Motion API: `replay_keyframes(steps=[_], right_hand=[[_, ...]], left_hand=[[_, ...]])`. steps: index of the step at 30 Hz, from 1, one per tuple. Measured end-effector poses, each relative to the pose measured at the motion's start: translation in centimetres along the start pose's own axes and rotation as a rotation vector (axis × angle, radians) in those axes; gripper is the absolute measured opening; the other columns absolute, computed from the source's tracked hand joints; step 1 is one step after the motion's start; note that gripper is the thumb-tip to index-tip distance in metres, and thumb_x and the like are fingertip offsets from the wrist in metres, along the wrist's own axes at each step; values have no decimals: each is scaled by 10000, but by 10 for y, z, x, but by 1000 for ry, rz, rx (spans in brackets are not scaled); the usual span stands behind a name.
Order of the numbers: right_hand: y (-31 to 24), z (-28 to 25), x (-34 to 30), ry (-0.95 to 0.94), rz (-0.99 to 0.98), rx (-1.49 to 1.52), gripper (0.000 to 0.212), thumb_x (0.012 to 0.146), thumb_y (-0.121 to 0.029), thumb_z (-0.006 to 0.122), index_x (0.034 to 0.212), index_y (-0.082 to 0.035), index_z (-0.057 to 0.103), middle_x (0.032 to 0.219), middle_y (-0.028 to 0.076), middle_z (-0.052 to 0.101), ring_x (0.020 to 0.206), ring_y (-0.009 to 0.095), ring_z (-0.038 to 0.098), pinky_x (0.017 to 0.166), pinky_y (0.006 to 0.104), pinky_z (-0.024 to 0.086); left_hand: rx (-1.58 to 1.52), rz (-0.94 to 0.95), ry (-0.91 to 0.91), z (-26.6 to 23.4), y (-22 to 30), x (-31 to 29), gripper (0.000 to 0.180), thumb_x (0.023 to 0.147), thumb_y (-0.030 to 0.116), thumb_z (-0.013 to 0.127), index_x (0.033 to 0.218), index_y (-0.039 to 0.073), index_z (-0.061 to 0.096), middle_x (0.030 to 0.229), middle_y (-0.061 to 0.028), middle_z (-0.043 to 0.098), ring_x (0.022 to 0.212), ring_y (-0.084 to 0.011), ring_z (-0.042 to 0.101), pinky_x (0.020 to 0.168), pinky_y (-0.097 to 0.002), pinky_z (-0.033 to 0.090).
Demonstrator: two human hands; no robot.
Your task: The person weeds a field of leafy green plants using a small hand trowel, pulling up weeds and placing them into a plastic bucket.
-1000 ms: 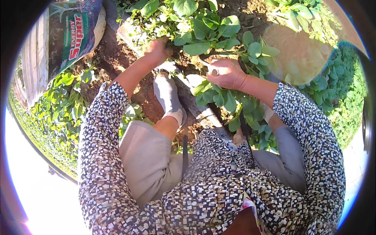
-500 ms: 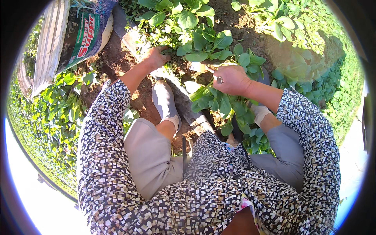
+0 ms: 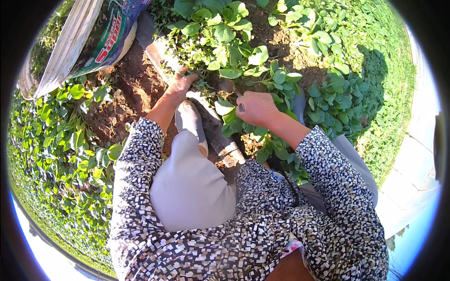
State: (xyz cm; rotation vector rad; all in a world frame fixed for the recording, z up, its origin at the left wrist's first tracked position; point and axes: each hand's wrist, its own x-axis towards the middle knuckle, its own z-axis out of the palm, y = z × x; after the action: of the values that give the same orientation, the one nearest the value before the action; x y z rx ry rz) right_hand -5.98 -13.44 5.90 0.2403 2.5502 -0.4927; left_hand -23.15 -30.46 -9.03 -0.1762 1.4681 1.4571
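Note:
My left hand (image 3: 180,85) is low over the soil beside a wooden board, its bent fingers closed around small-leaved weeds (image 3: 202,85). In a fist, my right hand (image 3: 258,108) grips a short-handled hand tool (image 3: 241,107); the round butt of the handle pokes out toward me. Its flat blade points away and left, among the leaves between my two hands, its edge partly hidden. Broad-leaved green plants (image 3: 234,54) grow just beyond both hands, and more leaves hang beneath my right wrist.
A long weathered board (image 3: 154,51) runs along the soil past my shoe (image 3: 190,119). A tilted, dirty white bucket (image 3: 70,51) with a printed label stands at the far left. Leafy rows (image 3: 56,154) spread on both sides. Bare brown soil (image 3: 133,93) lies left of the board.
My left hand has moved down and slightly left, lower along the board. My right hand, with the tool, has shifted left and nearer me, and the blade has become darker and less visible.

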Motion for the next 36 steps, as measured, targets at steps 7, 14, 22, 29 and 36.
replay_keyframes(steps=[7,14,22,29,36], right_hand=[[5,-13,-19,104,557,585,287,723,-323,612,831,-69,689,729,127,649,699,290,616,686,365,482],[22,-10,-39,195,737,493,283,741,-332,607,781,-57,663,709,138,627,686,322,596,666,382,470],[10,1,-36,204,500,543,279,742,-330,616,743,-52,643,693,146,609,654,318,580,638,391,464],[9,24,-52,211,512,663,259,766,-316,624,720,-61,633,649,126,589,612,320,560,604,384,455],[0,36,-52,228,535,659,269,775,-333,619,713,-72,634,669,124,608,631,335,572,603,398,458]], left_hand=[[106,26,-15,-8,21,17,644,858,152,647,1385,-66,348,878,-107,616,713,-130,579,579,-242,475],[1236,110,-340,45,8,1,525,793,292,646,1308,255,548,1119,-133,652,943,-235,648,836,-337,513],[1027,326,33,59,3,34,574,833,202,630,1356,123,408,1205,-116,622,1007,-250,633,843,-359,502],[983,609,60,46,-14,13,481,822,218,610,1288,214,491,997,-72,666,888,-210,639,805,-357,497],[1147,107,68,86,11,9,460,788,379,696,1156,128,581,922,-143,672,853,-286,652,766,-381,510]])
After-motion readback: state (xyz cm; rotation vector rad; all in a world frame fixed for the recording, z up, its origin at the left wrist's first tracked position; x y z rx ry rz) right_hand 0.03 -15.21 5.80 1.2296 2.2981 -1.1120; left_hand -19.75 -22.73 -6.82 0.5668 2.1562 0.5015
